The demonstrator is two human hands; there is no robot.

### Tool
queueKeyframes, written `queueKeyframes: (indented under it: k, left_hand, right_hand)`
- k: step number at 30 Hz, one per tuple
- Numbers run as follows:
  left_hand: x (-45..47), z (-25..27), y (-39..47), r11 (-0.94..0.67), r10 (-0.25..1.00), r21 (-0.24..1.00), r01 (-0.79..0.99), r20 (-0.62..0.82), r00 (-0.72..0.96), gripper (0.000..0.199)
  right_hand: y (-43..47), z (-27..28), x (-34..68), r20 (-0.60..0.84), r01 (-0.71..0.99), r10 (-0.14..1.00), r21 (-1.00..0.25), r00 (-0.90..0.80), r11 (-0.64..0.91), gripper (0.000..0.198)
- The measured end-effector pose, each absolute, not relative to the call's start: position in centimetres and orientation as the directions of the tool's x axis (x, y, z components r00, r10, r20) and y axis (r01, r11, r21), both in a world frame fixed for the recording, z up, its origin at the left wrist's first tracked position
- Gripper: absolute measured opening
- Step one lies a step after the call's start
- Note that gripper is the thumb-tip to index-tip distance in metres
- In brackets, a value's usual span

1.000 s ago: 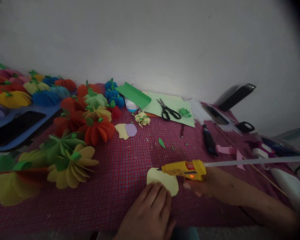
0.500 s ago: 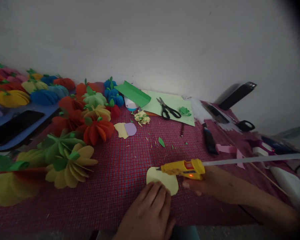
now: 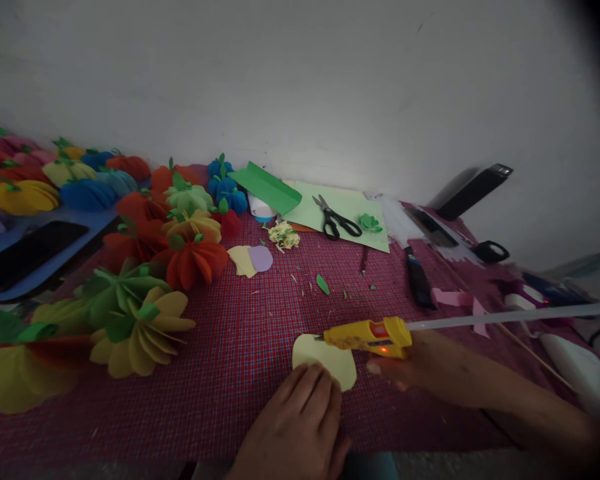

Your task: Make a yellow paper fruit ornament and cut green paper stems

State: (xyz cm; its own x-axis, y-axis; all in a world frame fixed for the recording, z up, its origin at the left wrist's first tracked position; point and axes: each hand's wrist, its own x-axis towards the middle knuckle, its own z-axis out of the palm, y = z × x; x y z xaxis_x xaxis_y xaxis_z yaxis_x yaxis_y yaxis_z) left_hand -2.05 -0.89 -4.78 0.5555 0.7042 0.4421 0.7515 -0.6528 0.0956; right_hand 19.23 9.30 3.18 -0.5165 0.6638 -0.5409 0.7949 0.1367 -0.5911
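One left hand (image 3: 294,421) presses one cutout (image 3: 336,363); right hand (image 3: 427,370) grips one glue gun (image 3: 357,335).

The yellow cutout (image 3: 338,361) is paper (matt, smooth).

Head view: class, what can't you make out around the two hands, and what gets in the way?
- Head view: part of the pale yellow paper, hidden under the left hand.
- Head view: the grip of the yellow glue gun, hidden by the right hand.
- Head view: the long glue stick's far end, cut off by the right edge.
- Head view: any glue at the nozzle, too small to tell.
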Motion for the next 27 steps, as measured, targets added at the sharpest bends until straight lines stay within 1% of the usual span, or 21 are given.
queueKeyframes:
  k: [5,10,16,21,24,27]
  left_hand:
    - [-1.98,-4.80,-0.91,-0.656,0.707,0.107,0.747,0.435,0.558,0.041]
    - [-1.98,-4.85,-0.91,-0.653,0.704,0.094,0.752,0.440,0.557,0.041]
    - [-2.08,-4.63,-0.84,-0.651,0.700,0.078,0.755,0.446,0.557,0.041]
    - [-1.91,-4.87,-0.90,-0.653,0.703,0.092,0.752,0.443,0.557,0.041]
    - [-1.79,-5.19,-0.99,-0.636,0.714,0.114,0.763,0.460,0.527,0.041]
    - [-1.85,-5.23,-1.00,-0.638,0.716,0.117,0.761,0.455,0.529,0.042]
  right_hand:
    - [9.15,3.30,19.44,-0.520,0.776,0.655,-0.608,-0.548,0.167,0.033]
    - [9.04,3.48,19.25,-0.529,0.777,0.656,-0.613,-0.538,0.143,0.028]
    - [9.32,3.31,19.18,-0.518,0.764,0.664,-0.632,-0.539,0.128,0.029]
    - [9.17,3.45,19.21,-0.533,0.775,0.659,-0.620,-0.530,0.122,0.027]
    - [9.03,3.63,19.25,-0.531,0.780,0.661,-0.611,-0.530,0.133,0.026]
    - [8.92,3.81,19.45,-0.520,0.755,0.662,-0.647,-0.540,0.107,0.028]
